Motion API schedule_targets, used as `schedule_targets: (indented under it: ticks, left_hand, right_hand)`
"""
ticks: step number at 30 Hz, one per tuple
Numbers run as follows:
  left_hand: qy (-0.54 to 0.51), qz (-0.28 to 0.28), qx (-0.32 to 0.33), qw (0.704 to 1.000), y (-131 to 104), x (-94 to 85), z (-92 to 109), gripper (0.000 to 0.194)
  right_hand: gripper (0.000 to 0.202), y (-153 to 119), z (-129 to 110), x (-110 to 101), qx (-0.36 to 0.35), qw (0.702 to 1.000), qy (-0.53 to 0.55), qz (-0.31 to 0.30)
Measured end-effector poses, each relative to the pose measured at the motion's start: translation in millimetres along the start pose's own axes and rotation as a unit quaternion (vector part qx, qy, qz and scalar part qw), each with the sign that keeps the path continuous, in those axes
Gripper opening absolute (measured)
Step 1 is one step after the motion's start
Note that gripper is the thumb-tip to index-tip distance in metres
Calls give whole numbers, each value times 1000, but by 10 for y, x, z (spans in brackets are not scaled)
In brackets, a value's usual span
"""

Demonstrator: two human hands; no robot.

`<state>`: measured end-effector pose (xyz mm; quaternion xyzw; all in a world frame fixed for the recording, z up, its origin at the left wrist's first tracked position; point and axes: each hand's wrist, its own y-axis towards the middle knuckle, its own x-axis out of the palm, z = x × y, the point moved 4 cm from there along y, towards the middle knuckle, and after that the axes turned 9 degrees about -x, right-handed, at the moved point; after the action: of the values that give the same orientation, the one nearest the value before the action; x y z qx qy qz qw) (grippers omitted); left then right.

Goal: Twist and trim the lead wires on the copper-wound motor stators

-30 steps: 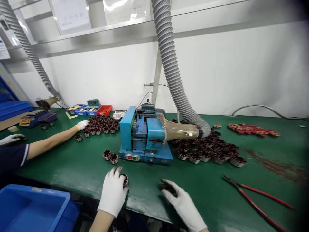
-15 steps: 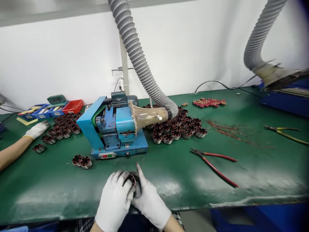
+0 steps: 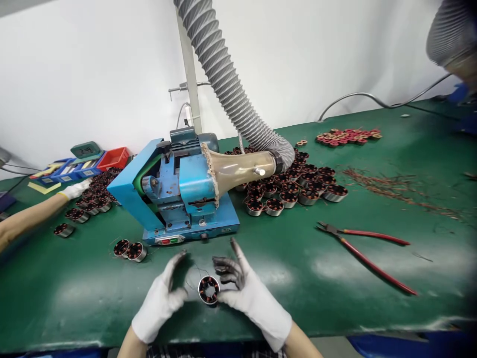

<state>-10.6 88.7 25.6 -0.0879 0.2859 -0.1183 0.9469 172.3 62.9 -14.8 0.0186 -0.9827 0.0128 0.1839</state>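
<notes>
A motor stator point(image 3: 208, 290), a metal ring with dark windings and copper-coloured spots inside, lies on the green table in front of me, with thin wires sticking out at its upper left. To its left, my left hand point(image 3: 161, 298) in a white glove is apart from it, fingers spread. On the other side my right hand point(image 3: 244, 288) is also open, its gloved fingertips blackened; the thumb tip reaches the stator's right edge, and I cannot tell whether it touches. Two more stators point(image 3: 136, 252) stand close together at the left, before the blue machine point(image 3: 175, 199).
A grey hose point(image 3: 238, 94) runs up from the machine. Many stators point(image 3: 288, 199) stand behind it at right. Red-handled cutters point(image 3: 367, 253), wire scraps point(image 3: 391, 186) and small red rings point(image 3: 346, 136) lie rightward. A co-worker's gloved hand point(image 3: 76, 190) is among stators at far left.
Both my hands have come apart from around the stator, which now lies between them. The co-worker's hand has moved rightward onto the left stators. My view has shifted slightly.
</notes>
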Motion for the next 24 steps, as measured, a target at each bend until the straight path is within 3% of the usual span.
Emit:
schedule_targets:
  ticks: [1,3,7,10,12,15,18,20,22,24]
  left_hand:
    - [28,-25,12,999,-29,87,-12,76]
    - [75,-37,7,996,-72,271,-23,89]
    - [29,-5,-13,999,-86,548,-11,84]
    - [44,45,-9,998,-84,589,-19,81]
    - [75,81,6,994,-96,566,-13,74]
    - [104,109,31,988,-125,542,4,66]
    - [125,117,47,984,-148,546,13,59]
    - [131,129,61,981,-159,540,24,57]
    - [134,132,74,979,-162,523,39,60]
    - [139,108,83,981,-152,507,51,68]
  right_hand:
    - [122,8,-15,-53,11,999,31,39]
    - [116,7,-61,-104,51,992,59,97]
    - [78,14,-158,32,104,990,46,80]
    - [30,54,-133,147,75,991,49,102]
    - [15,84,-109,181,56,988,51,132]
    - [17,131,-232,159,37,985,75,153]
    - [26,180,-589,0,3,978,111,174]
    - [29,187,-843,-180,-65,961,147,224]
    - [26,148,-978,-336,-134,948,113,264]
    - [16,104,-915,-335,-126,974,-26,185]
